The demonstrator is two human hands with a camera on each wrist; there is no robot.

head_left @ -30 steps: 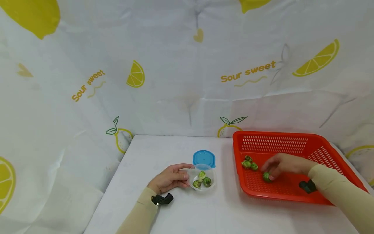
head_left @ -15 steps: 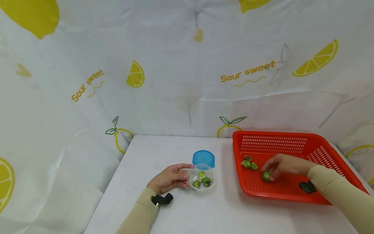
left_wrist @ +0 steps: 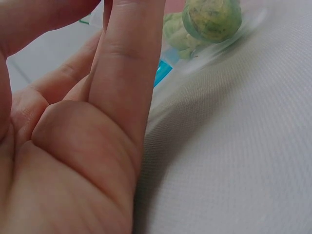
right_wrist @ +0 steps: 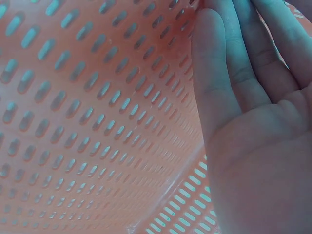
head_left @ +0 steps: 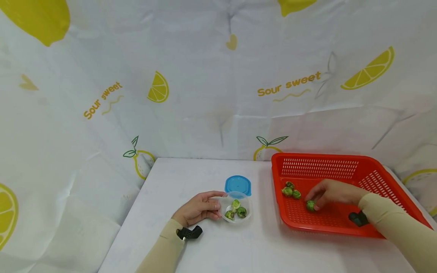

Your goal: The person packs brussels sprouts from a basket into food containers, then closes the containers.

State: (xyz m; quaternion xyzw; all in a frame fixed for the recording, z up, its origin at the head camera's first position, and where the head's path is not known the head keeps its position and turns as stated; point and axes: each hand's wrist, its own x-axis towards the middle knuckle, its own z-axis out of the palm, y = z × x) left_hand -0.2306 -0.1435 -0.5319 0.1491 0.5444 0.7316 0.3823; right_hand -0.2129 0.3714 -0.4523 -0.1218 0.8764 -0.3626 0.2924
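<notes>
My left hand (head_left: 198,207) grips the left side of a small clear plastic tub (head_left: 250,212), thumb at the rim. Inside the tub lie three Brussels sprouts (head_left: 241,212); two sprouts (left_wrist: 212,19) show past the fingers in the left wrist view. Over in the red basket (head_left: 327,228), my right hand (head_left: 332,192) pinches a single green Brussels sprout (head_left: 310,205) low over the basket's floor. From the right wrist view, the right hand (right_wrist: 258,117) hides that sprout. Three more sprouts (head_left: 287,191) sit together at the basket's left wall.
Behind the tub, partly under its far rim in view, lies a blue lid (head_left: 238,184) on the white tabletop (head_left: 218,246). A cloth backdrop (head_left: 218,76) with lemon prints rises behind the table. The basket's slotted walls surround the right hand.
</notes>
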